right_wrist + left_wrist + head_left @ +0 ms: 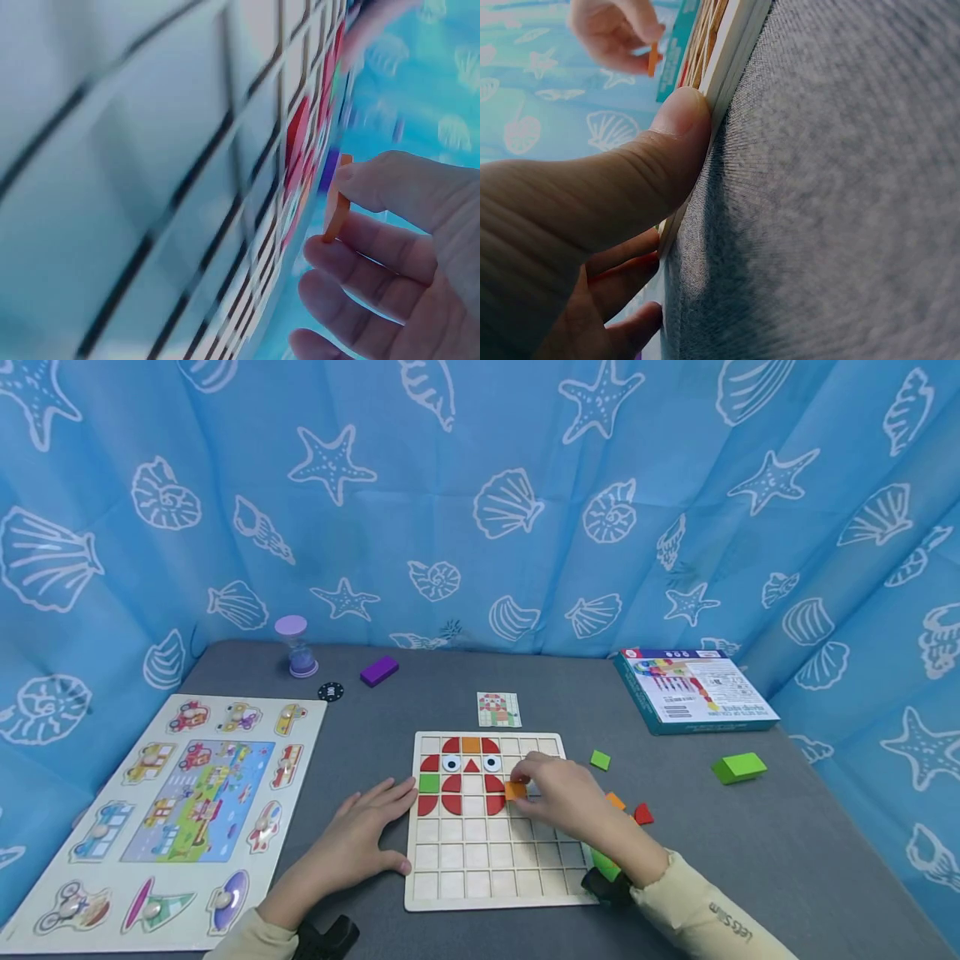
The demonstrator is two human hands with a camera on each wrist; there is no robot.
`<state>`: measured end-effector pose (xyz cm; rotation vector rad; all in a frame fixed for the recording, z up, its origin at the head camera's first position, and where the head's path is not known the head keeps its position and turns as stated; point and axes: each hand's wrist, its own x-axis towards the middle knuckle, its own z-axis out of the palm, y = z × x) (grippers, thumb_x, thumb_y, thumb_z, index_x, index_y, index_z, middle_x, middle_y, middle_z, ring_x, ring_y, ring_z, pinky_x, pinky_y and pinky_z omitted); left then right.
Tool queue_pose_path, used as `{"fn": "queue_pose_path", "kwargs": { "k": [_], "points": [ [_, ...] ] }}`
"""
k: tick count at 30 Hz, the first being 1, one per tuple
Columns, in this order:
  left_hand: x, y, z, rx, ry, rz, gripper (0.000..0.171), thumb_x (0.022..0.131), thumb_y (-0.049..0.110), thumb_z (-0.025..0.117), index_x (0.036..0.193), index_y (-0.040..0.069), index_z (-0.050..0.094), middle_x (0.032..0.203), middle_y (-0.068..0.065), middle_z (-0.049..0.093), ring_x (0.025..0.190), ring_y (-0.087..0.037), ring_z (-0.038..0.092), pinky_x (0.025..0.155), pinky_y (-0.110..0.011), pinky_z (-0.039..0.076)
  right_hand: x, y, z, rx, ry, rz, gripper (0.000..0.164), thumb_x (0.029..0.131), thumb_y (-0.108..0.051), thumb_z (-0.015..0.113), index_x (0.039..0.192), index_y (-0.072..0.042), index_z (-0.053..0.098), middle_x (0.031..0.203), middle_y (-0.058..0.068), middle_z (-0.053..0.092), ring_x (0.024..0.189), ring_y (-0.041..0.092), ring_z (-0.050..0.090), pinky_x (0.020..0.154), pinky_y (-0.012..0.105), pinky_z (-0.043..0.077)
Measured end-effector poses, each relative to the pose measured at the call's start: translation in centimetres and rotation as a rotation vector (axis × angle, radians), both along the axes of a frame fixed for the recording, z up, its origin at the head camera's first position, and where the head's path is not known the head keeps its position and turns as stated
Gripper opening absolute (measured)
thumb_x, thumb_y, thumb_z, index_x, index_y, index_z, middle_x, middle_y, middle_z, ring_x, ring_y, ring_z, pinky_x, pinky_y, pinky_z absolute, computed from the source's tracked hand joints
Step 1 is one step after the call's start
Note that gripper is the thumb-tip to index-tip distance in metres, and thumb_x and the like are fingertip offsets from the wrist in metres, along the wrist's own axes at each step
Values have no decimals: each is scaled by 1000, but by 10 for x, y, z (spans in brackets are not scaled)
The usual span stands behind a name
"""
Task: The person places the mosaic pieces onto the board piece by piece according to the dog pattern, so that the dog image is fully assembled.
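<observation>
A wooden grid board (476,858) lies in front of the person, its upper rows bearing red quarter-round tiles (452,804), a green square tile (428,783), an orange square tile (471,745) and two eye tiles (492,763). The right hand (561,793) pinches another orange square tile (339,214) between thumb and fingers, above the board's grid beside the red pieces. With spread fingers, the left hand (362,839) rests at the board's left edge. Its thumb (682,120) touches the rim in the left wrist view.
Behind the board lies a small pattern card (498,709). Loose tiles, including a red one (643,813) and a green one (600,760), lie to the right. A knobbed puzzle board (300,739) fills the left side; a flat box (697,690) and green block (738,767) are at right.
</observation>
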<state>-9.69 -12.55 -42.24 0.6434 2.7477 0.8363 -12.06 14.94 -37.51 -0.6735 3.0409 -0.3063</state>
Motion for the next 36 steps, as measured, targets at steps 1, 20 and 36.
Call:
{"fn": "queue_pose_path", "kwargs": {
  "k": [1, 20, 36],
  "points": [
    [0, 0, 0, -2, 1, 1, 87, 58, 36, 79, 134, 13, 42, 143, 4, 31, 133, -25, 22, 101, -58, 14, 0, -6, 0, 2, 6, 31, 21, 71, -27, 71, 88, -16, 67, 81, -9, 59, 70, 5, 52, 61, 22, 45],
    [-1, 0, -1, -13, 3, -3, 87, 59, 38, 78, 134, 14, 41, 143, 4, 31, 133, -25, 22, 101, -58, 14, -5, -47, -11, 61, -2, 164, 20, 70, -28, 73, 85, -16, 68, 74, -7, 59, 62, 5, 48, 55, 20, 41],
    [-1, 0, 0, -14, 8, -5, 88, 58, 37, 79, 134, 13, 41, 143, 3, 31, 133, -25, 22, 101, -58, 15, -6, -6, 5, 18, 9, -46, 26, 71, -24, 74, 94, -16, 67, 84, -3, 60, 70, 8, 52, 58, 24, 43]
  ]
}}
